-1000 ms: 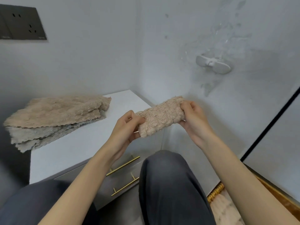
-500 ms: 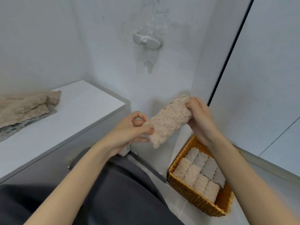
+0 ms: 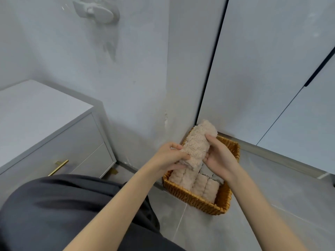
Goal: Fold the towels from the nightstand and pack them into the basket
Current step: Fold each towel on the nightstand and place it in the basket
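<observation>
A rolled beige towel (image 3: 198, 144) hangs just above the woven wicker basket (image 3: 195, 199), which sits on the floor in the wall corner. My left hand (image 3: 171, 156) grips the roll's near end from the left. My right hand (image 3: 218, 156) holds its right side, thumb across the top. Several rolled beige and grey towels (image 3: 196, 183) lie side by side inside the basket. The nightstand (image 3: 41, 113) stands at the left; only its bare white top shows, and no loose towels are in view.
The nightstand's grey drawers carry a gold handle (image 3: 59, 167). My dark-trousered knee (image 3: 72, 211) fills the lower left. Grey floor tiles (image 3: 272, 205) spread to the right of the basket, below white cabinet doors (image 3: 281, 69). A white wall hook (image 3: 97, 10) is overhead.
My view swung right and down, so the towel pile on the nightstand left the frame. Both hands carried the rolled towel from beside the nightstand down to just above the basket.
</observation>
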A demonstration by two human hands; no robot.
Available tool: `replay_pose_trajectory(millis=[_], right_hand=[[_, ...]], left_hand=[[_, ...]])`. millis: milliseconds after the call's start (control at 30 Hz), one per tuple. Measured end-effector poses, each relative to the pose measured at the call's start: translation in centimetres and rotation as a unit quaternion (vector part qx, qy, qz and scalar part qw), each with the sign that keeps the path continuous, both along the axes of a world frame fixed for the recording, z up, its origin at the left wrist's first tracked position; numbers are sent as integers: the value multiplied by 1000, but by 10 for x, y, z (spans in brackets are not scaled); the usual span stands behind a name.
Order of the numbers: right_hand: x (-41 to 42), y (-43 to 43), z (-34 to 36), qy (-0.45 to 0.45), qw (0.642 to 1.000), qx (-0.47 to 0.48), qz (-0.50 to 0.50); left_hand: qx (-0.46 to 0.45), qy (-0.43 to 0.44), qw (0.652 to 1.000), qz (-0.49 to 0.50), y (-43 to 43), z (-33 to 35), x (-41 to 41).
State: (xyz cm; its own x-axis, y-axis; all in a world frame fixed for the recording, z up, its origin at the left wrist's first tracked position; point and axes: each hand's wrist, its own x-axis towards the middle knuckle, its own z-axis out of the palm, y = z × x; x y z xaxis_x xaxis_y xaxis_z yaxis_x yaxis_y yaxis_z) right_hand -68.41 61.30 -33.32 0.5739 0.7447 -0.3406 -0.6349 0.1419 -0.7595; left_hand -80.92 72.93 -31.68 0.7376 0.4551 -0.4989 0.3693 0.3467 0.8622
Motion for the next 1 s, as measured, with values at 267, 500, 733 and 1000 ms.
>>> replay_pose_trajectory(millis=[267, 500, 733, 1000], right_hand=[[39, -11, -69, -16, 997, -62, -44], [71, -6, -157, -26, 966, -240, -95], [71, -5, -248, 27, 908, -405, -101], [67, 14, -291, -62, 870, -475, -114]], left_hand=[[-79, 52, 994, -51, -14, -52, 25], [53, 120, 989, -68, -4, -78, 22], [45, 121, 991, -23, 9, -87, 31], [56, 130, 989, -39, 20, -95, 45]])
